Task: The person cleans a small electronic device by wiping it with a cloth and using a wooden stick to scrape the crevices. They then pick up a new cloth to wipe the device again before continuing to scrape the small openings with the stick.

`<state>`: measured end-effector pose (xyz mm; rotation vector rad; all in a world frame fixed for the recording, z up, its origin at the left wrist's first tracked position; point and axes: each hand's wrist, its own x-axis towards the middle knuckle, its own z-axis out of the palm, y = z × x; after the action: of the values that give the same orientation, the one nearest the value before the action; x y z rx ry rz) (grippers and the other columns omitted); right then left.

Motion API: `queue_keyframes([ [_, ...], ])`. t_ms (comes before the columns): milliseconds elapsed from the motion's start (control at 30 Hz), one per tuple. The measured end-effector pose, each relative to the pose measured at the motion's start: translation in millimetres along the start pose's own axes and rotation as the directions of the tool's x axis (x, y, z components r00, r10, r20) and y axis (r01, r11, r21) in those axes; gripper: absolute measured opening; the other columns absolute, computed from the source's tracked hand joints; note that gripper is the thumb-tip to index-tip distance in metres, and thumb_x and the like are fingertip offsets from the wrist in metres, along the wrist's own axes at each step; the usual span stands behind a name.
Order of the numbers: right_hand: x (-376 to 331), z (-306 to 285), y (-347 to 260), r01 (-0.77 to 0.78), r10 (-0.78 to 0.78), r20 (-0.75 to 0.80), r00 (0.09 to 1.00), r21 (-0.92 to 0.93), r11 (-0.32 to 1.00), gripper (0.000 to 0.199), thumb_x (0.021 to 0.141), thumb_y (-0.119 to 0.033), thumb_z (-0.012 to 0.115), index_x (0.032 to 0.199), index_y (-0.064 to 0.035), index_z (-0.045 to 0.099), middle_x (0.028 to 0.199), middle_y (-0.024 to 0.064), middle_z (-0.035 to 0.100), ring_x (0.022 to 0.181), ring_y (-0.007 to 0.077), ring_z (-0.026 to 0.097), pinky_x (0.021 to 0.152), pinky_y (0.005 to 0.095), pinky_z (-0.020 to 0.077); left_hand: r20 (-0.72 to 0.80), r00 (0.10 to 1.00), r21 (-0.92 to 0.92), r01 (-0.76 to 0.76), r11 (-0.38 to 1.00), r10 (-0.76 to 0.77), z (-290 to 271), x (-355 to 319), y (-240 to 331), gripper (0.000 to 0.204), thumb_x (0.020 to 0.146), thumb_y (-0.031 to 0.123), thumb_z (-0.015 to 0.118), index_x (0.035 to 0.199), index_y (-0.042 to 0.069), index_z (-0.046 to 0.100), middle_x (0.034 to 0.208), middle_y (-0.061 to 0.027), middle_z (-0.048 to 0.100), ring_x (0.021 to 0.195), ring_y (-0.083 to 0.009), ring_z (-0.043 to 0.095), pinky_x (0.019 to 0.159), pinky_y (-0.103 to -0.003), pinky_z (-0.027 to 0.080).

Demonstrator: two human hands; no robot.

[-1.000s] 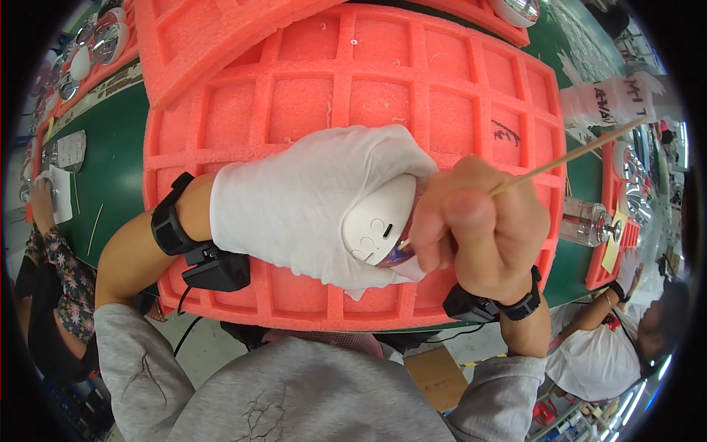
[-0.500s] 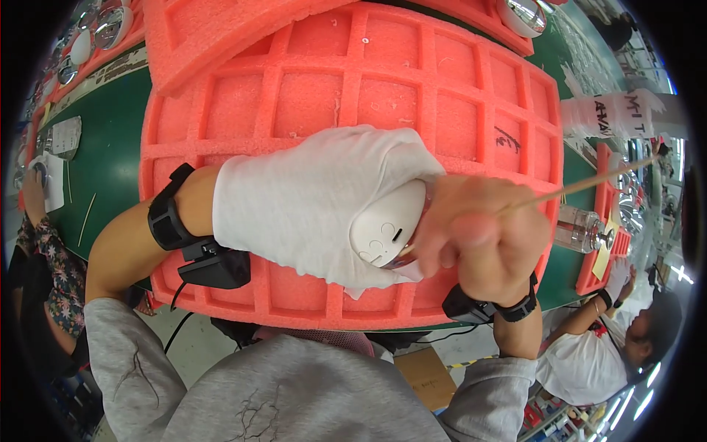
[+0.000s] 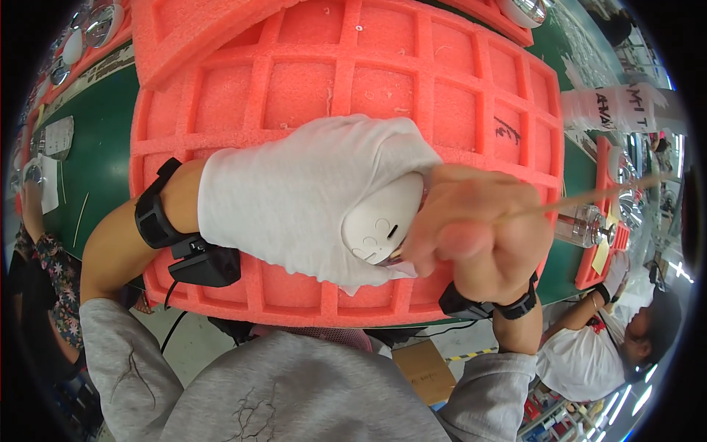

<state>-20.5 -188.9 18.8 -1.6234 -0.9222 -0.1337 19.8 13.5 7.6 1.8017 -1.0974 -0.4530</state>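
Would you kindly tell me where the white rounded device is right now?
In the head view, the white rounded device is near the centre, held in the gloved left hand, beside the bare right hand, above the red foam tray.

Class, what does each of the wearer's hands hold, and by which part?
The gloved left hand holds a rounded white device around its edge; the right hand grips a thin stick below its long free upper end.
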Motion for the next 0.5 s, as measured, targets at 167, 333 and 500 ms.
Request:
queue_keyframes([
  [167,1,-1,-10,-0.141,0.141,-0.039,0.989,0.018,0.99,0.034,0.111,-0.021,0.049,0.084,-0.0006,0.057,0.062,0.0078,0.063,0.047,0.0138,0.055,0.046,0.0292,0.041,0.011,1.0,0.015,0.003,1.0,-0.003,2,0,0,0.062,0.066,0.032,0.093,0.113,0.006,0.061,0.104,-0.0126,0.063,0.094,-0.0361,0.062,0.08,-0.042,0.051],
  [333,-1,-1,-7,-0.109,0.113,-0.114,0.987,0.043,0.993,0.037,0.11,-0.024,0.051,0.082,-0.0003,0.058,0.064,0.0087,0.065,0.048,0.0145,0.057,0.046,0.0312,0.042,0.018,0.999,-0.003,0.04,0.999,-0.04,-1,-2,2,0.061,0.065,0.029,0.093,0.112,0.006,0.061,0.104,-0.0143,0.064,0.095,-0.0368,0.062,0.079,-0.042,0.051],
  [500,1,-1,-6,-0.066,0.065,-0.033,0.997,-0.019,0.998,0.039,0.11,-0.027,0.051,0.08,-0.0013,0.058,0.063,0.0081,0.065,0.047,0.0144,0.055,0.047,0.0303,0.0416,0.01,1.0,-0.004,0.018,1.0,-0.018,1,3,-2,0.061,0.066,0.03,0.092,0.113,0.005,0.061,0.103,-0.015,0.065,0.095,-0.037,0.061,0.079,-0.042,0.051],
])
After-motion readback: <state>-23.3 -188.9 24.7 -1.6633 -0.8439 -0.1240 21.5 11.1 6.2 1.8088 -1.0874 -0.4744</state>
